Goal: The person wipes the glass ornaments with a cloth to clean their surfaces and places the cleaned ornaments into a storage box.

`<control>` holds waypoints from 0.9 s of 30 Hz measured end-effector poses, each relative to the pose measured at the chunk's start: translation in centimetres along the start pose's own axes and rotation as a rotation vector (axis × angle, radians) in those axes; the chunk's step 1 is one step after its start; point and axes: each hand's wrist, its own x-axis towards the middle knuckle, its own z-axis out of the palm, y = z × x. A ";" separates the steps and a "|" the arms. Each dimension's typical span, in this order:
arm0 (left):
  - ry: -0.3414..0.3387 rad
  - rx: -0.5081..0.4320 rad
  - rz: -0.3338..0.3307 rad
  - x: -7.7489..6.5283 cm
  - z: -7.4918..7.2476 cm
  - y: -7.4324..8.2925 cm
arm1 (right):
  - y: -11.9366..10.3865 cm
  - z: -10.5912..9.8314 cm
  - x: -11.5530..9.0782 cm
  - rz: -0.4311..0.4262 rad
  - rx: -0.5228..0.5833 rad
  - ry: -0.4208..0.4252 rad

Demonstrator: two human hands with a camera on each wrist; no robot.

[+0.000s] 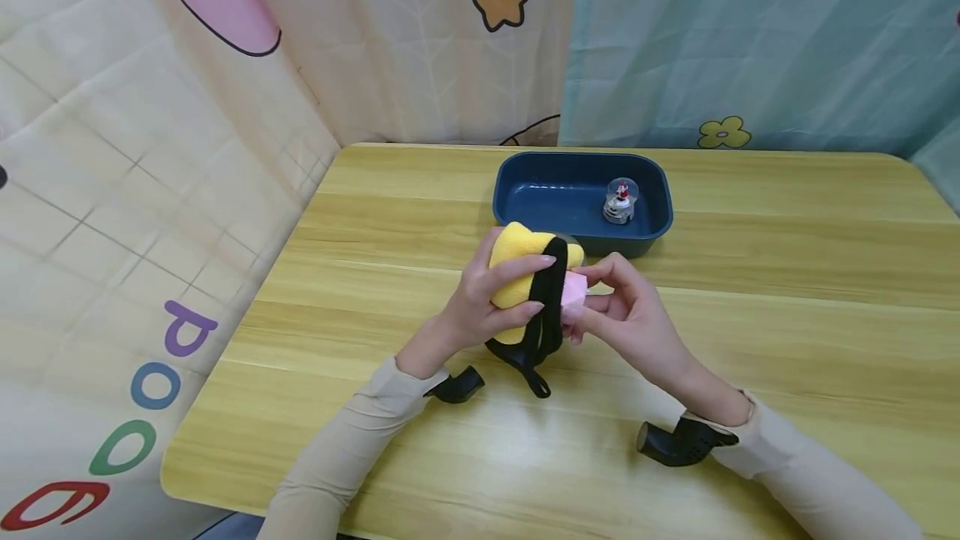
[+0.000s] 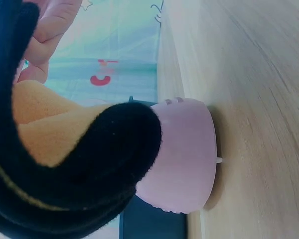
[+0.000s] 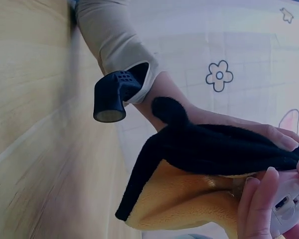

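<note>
A soft yellow plush (image 1: pixel 517 252) with black bands and a black loop hanging below is gripped by my left hand (image 1: pixel 480 294), fingers wrapped over its front. Against its right side, my right hand (image 1: pixel 637 319) pinches a small pink piece (image 1: pixel 573 294) between thumb and fingers. In the right wrist view this pink piece (image 3: pixel 288 204) shows a small switch and slot on its flat face; the plush hides part of it. Beyond the plush, the left wrist view shows a rounded pink base (image 2: pixel 184 154) standing close to the table surface, its upper part hidden.
A dark blue basin (image 1: pixel 543 202) stands behind the hands at the table's back edge, with a small snow globe (image 1: pixel 621 202) inside. Black wrist cameras (image 1: pixel 678 443) stick out from both sleeves. Printed curtains (image 1: pixel 420 40) hang behind and left of the wooden table (image 1: pixel 787 315).
</note>
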 end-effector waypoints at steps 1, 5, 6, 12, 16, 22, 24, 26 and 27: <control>0.001 -0.006 -0.002 0.1 0.0 0.0 | 0.0 0.0 0.0 -0.020 -0.001 -0.003; 0.008 -0.018 0.002 0.2 0.0 0.1 | 0.0 0.1 -0.2 -0.113 -0.015 -0.013; 0.008 -0.019 0.003 0.2 0.0 0.1 | 0.0 0.2 -0.2 -0.134 -0.022 -0.012; 0.012 -0.037 0.001 0.0 0.1 0.2 | 0.1 0.5 -0.5 -0.222 -0.127 0.025; 0.017 -0.049 0.004 -0.2 0.1 0.3 | 0.6 0.6 -0.3 -0.335 -0.181 0.030; 0.019 -0.078 0.003 -0.2 0.1 0.4 | 1.0 0.5 0.1 -0.577 -0.325 0.037; 0.019 -0.085 0.001 -0.1 0.1 0.4 | 0.9 0.5 0.2 -0.645 -0.419 0.056; 0.018 -0.087 0.001 -0.1 0.1 0.4 | 0.9 0.4 0.3 -0.702 -0.521 0.075; 0.018 -0.086 0.000 -0.1 0.0 0.5 | 0.9 0.3 0.3 -0.727 -0.566 0.083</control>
